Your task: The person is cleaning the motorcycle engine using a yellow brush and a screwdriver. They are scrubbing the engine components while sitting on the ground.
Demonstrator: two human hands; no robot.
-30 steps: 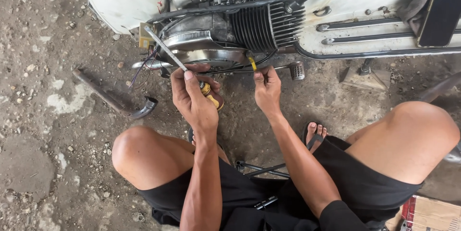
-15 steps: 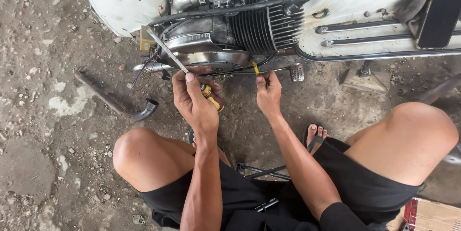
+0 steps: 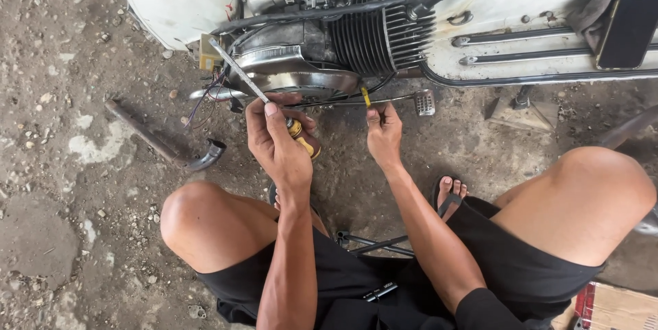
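White scooter body (image 3: pixel 493 1) lies across the top of view, side panel off. Black finned engine cylinder (image 3: pixel 380 32) is the landmark, exposed in that opening. Rounded grey metal engine cover (image 3: pixel 295 73) sits just left of the cylinder. Rusty curved exhaust pipe (image 3: pixel 164 141) lies on the concrete floor (image 3: pixel 62 220), well left of and below the cylinder. Thin metal kick lever with ribbed pedal (image 3: pixel 411 101) runs just below the cylinder.

Left hand (image 3: pixel 277 145), below-left of the cylinder: grip pressed together around a screwdriver with yellow-black handle (image 3: pixel 301 137); its long steel shaft points up-left past the engine cover.

Right hand (image 3: pixel 384 135), directly below the cylinder: fingertips pinching a thin black cable with a yellow tip (image 3: pixel 366 97), just beside the kick lever.
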